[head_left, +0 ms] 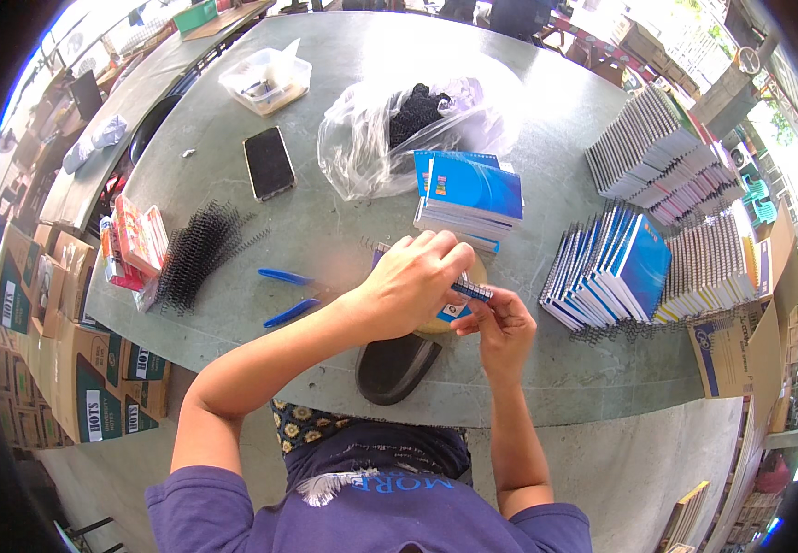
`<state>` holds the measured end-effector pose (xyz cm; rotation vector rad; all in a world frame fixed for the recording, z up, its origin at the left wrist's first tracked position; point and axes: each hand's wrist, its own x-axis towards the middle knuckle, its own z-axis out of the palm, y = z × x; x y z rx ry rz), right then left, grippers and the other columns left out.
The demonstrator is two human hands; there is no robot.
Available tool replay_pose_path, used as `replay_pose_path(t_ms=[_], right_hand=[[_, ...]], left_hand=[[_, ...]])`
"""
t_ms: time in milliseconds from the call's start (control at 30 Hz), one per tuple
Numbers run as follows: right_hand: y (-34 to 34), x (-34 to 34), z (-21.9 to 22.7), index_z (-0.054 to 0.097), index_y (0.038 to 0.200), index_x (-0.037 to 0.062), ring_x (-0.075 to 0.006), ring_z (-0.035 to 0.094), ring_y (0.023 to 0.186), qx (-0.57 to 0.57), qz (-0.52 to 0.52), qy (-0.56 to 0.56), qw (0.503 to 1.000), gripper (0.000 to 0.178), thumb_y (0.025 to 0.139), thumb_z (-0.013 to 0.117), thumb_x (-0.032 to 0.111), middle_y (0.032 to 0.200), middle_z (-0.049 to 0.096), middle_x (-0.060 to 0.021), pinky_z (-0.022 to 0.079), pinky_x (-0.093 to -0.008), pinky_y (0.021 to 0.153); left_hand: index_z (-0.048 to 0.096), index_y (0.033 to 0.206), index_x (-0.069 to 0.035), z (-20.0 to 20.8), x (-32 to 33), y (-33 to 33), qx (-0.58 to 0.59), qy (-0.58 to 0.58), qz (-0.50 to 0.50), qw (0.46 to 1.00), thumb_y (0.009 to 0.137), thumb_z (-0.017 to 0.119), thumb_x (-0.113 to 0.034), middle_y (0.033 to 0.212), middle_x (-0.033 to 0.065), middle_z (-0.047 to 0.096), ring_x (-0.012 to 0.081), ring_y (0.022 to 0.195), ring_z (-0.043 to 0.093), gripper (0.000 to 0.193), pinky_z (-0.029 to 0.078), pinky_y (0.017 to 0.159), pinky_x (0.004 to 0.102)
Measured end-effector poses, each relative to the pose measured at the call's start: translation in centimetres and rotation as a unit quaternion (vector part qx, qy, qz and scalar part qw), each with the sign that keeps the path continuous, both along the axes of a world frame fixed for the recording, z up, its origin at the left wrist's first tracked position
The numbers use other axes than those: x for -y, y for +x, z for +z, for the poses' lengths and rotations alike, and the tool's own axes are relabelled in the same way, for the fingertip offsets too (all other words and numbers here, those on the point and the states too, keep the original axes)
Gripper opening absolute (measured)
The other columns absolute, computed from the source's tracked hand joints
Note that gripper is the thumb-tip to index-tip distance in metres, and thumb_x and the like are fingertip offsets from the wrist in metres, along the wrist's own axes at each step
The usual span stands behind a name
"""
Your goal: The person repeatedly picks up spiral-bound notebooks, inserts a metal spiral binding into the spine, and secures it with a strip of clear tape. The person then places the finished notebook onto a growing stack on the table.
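Observation:
Both of my hands meet over the near middle of the table, on a small blue notebook [455, 311] with a spiral wire along its edge. My left hand [420, 281] reaches across the top of it with bent fingers and hides most of it. At the notebook's right end, my right hand [502, 324] pinches the corner by the wire. A round beige piece [478, 269] lies under the hands, mostly covered. Blue-handled pliers [290, 311] rest left of my left wrist, their head blurred. Close to the near edge lies a dark slipper-like sole [397, 370].
Ahead stands a stack of blue notebooks [473, 198], before a clear plastic bag [353, 138] of black coils. Bound notebooks [606, 267] pile up at right. Leftward are black spiral wires [198, 253], a phone [270, 164] and a plastic tub [265, 83]. Cardboard boxes [95, 369] flank the table.

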<state>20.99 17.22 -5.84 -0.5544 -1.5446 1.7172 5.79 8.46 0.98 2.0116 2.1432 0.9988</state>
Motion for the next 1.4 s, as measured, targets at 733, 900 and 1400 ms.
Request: replay_pose_path(t_ms=[733,900,1400], right_hand=[[0.6,0.2,-0.1,0.061,0.091,-0.0037,-0.008,0.06,0.072,0.098,-0.017,0.154,0.983,0.007,0.084,0.061,-0.004,0.085,0.064,-0.0053,0.049,-0.0208,0.064],[0.3,-0.6,-0.1,0.059,0.095,-0.0013,-0.0067,0.058,0.074,0.009,-0.038,0.145,0.989,0.01,0.086,0.061,0.0,0.087,0.064,-0.0035,0.045,-0.018,0.067],[1.2,1.4,3.1,0.06,0.099,-0.0038,-0.0076,0.06,0.08,-0.003,0.017,0.056,0.998,0.012,0.087,0.06,-0.002,0.088,0.066,-0.0058,0.049,-0.02,0.072]], left_hand=[[0.058,0.082,-0.006,-0.4,-0.9,1.8,0.015,0.038,-0.106,0.993,0.066,0.07,-0.006,0.082,0.0083,0.057,0.0298,0.084,0.056,0.02,0.046,0.075,0.0377],[0.06,0.099,-0.008,0.7,-0.1,0.4,0.025,0.029,-0.066,0.997,0.062,0.073,-0.004,0.086,0.0089,0.061,0.0269,0.086,0.059,0.039,0.047,0.078,0.0382],[0.062,0.101,0.0,0.7,1.2,0.1,0.176,0.055,-0.14,0.973,0.082,0.063,-0.009,0.095,0.0142,0.065,0.0297,0.086,0.063,0.021,0.05,0.076,0.0346]])
